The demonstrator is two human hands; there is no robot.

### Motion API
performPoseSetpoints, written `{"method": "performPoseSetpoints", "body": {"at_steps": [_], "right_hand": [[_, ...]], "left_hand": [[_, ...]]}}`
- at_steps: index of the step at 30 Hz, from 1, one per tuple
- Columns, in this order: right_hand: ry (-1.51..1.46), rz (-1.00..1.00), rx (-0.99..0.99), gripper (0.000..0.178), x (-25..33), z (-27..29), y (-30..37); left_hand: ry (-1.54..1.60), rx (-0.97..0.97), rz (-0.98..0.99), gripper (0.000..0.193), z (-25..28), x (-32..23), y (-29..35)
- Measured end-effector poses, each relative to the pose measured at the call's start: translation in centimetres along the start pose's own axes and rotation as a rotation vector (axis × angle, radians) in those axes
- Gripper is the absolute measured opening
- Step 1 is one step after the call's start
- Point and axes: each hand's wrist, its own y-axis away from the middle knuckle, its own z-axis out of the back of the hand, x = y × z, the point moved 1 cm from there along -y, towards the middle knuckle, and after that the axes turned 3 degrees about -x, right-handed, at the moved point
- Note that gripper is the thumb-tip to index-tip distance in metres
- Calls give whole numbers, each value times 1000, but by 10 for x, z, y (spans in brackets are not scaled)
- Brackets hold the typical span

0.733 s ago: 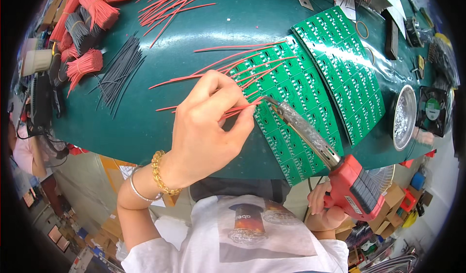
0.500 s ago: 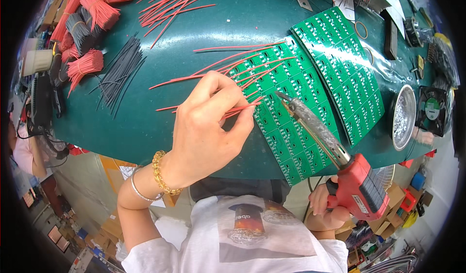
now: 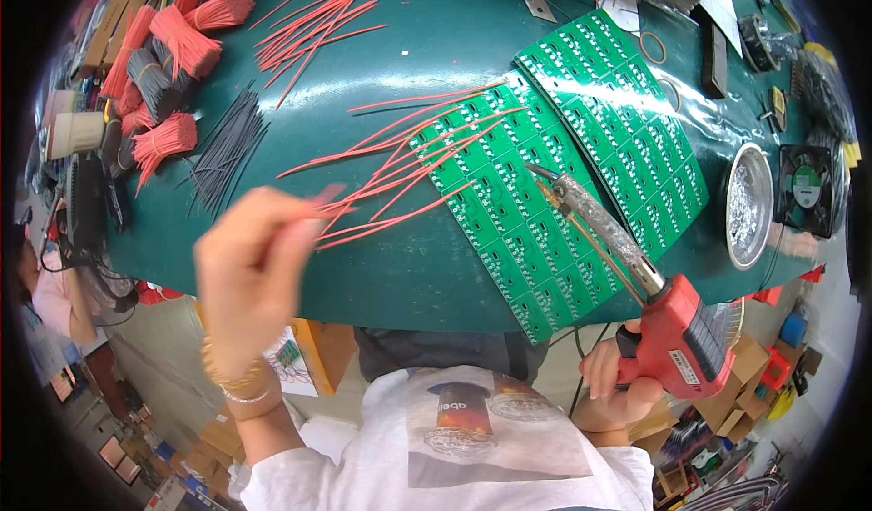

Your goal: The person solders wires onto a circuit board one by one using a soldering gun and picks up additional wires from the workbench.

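Note:
My left hand (image 3: pixel 259 261), blurred by motion, is left of the green circuit boards, its fingers pinched on red wire whose smeared ends show at the fingertips. Several loose red wires (image 3: pixel 391 179) reach from near those fingers onto the left edge of the nearer circuit board panel (image 3: pixel 518 211). My right hand (image 3: pixel 622 379) is closed round the handle of a red soldering gun (image 3: pixel 677 338). The gun's tip points up and left, over the middle of this panel. A second circuit board panel (image 3: pixel 618 120) lies to the right, alongside the first.
Black wires (image 3: pixel 227 148) and more red wires (image 3: pixel 318 25) lie on the green tabletop (image 3: pixel 436 293) at left. Bundled red wires (image 3: pixel 186 43) are stacked at far left. A metal bowl (image 3: pixel 749 207) and a black fan (image 3: pixel 807 188) stand at right.
My left hand has moved left and away from the panel, and red wires there now lie uncovered. My right hand with the soldering gun has barely shifted.

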Motion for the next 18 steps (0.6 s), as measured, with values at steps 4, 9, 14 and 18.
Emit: {"method": "performPoseSetpoints", "body": {"at_steps": [4, 9, 14, 18], "right_hand": [[-10, 18, -13, 86, -1, 0, -1], [-59, 74, 50, 84, 1, 2, -3], [-40, 60, 46, 87, -6, 11, 0], [31, 2, 10, 89, -1, 2, 0]], "left_hand": [[256, -221, 139, 10, 22, -20, 2], [227, -7, -241, 4, -50, -32, -30], [146, 114, -157, 8, -75, -21, -33], [129, -6, -208, 10, -82, -18, -26]]}}
